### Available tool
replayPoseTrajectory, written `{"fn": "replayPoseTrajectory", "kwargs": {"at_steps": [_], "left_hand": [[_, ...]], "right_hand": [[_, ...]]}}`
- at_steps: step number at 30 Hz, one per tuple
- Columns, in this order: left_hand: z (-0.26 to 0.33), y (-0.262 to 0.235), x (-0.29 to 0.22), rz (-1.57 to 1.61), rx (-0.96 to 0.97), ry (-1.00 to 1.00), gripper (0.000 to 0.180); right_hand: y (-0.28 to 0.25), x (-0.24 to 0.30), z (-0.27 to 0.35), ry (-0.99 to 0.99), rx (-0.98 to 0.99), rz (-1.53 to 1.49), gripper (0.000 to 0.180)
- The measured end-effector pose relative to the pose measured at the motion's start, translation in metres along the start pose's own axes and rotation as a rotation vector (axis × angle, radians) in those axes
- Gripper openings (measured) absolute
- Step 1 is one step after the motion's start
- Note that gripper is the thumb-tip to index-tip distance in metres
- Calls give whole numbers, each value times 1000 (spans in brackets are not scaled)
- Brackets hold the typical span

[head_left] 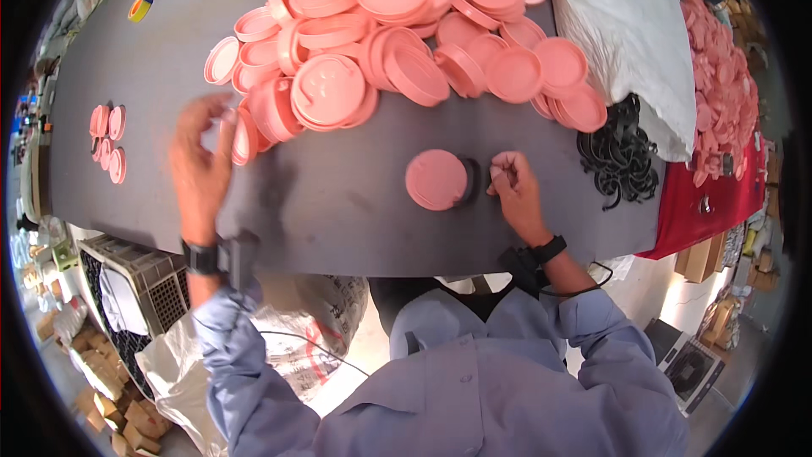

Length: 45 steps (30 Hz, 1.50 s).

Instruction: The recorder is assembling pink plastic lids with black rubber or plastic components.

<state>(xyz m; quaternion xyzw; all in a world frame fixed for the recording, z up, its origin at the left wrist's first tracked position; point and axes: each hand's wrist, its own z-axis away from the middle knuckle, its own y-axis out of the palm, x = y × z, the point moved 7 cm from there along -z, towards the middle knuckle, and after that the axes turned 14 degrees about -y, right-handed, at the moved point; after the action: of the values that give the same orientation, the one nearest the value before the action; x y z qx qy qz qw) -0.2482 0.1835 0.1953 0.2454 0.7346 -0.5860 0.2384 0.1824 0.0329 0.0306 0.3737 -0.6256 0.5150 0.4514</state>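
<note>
My left hand (203, 152) is raised at the left edge of a heap of pink round plastic lids (330, 89), its thumb and fingers curved and apart with nothing visible between them. The nearest lid (244, 135) stands on edge by my thumb. A single pink lid (436, 179) lies flat in front of me. Against its right side is a black curved strip (470, 181), partly hidden by the lid. Just right of that strip, my right hand (518, 195) has its fingertips pinched together. Anything inside the pinch is too small to make out.
A tangle of black curved strips (622, 152) lies at the right, beside a white sack (630, 42). Several pink lids (117, 165) sit at the far left of the grey table (338, 211), with tape rolls (139, 5) behind. More pink pieces (719, 76) are heaped beyond the sack.
</note>
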Motion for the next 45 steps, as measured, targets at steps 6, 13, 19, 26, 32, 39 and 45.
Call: {"fn": "replayPoseTrajectory", "kwargs": {"at_steps": [6, 13, 19, 26, 32, 39, 45], "left_hand": [[153, 111, -53, 96, 306, -215, 43], [206, 216, -77, -125, -23, -25, 67], [235, 242, -91, 795, 33, -435, 32], [306, 211, -176, 719, 375, -143, 29], [383, 205, -206, 673, 479, -131, 28], [428, 185, -217, 624, 467, -122, 24], [461, 175, -193, 686, 467, -180, 22]], "right_hand": [[-46, -1, 24, -154, 70, 93, 20], [13, 32, 8, -574, 32, 363, 25], [1, 14, 29, -774, -90, 373, 18], [-91, 77, 135, -797, -72, 325, 19], [-107, 70, 218, -856, 46, 532, 21], [-109, 71, 261, -827, 94, 467, 18], [-89, 58, 285, -837, 234, 478, 18]]}}
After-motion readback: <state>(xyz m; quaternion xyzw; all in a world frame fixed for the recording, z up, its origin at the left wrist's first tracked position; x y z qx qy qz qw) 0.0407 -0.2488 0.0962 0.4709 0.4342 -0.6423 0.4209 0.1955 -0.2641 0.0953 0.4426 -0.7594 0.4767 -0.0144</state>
